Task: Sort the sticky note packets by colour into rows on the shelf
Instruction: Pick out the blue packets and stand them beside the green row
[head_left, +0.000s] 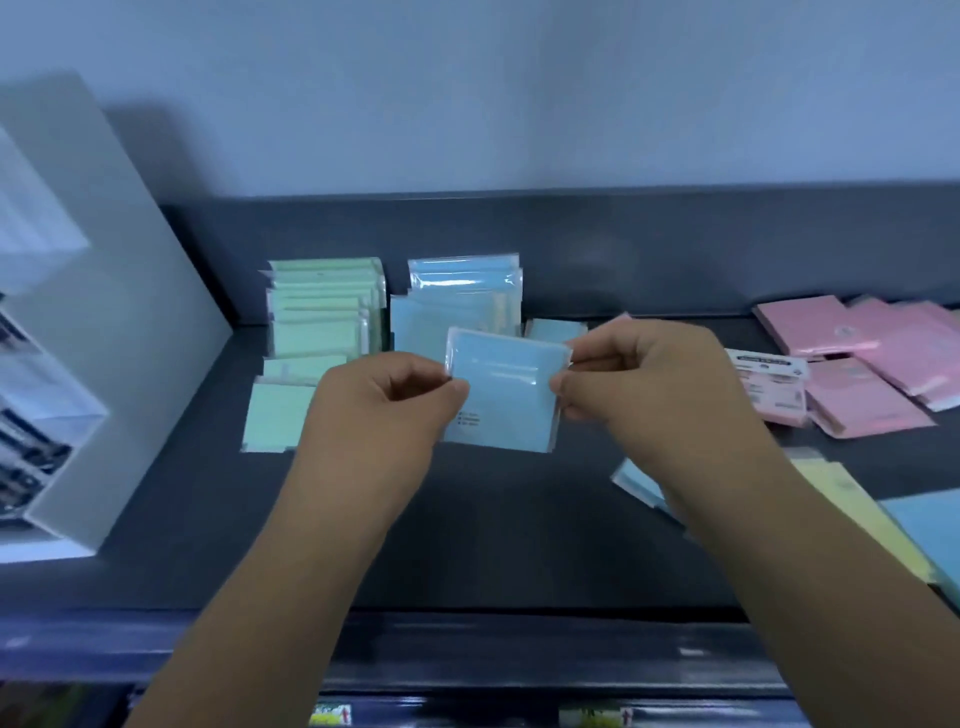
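L hand (387, 410) + R hand (636, 387) both pinch blue sticky note packet (503, 395) by side edges, held above shelf (493, 519), just in front of blue row (460, 304). Imo: set it at row front, edges square, clear of green row (317, 322). Pink packets (872, 364) unsorted at R. Yellow/blue packets by R forearm partly hidden; label print unreadable.

Left hand (384, 410): is reaching forward, back turned up, thumb and curled fingers pinching the left edge of a blue packet (506, 400). Right hand (644, 395): is pinching the packet's right edge likewise, knuckles up. Left forearm (270, 571) and right forearm (810, 561): bare, are extending from below, converging toward the middle.
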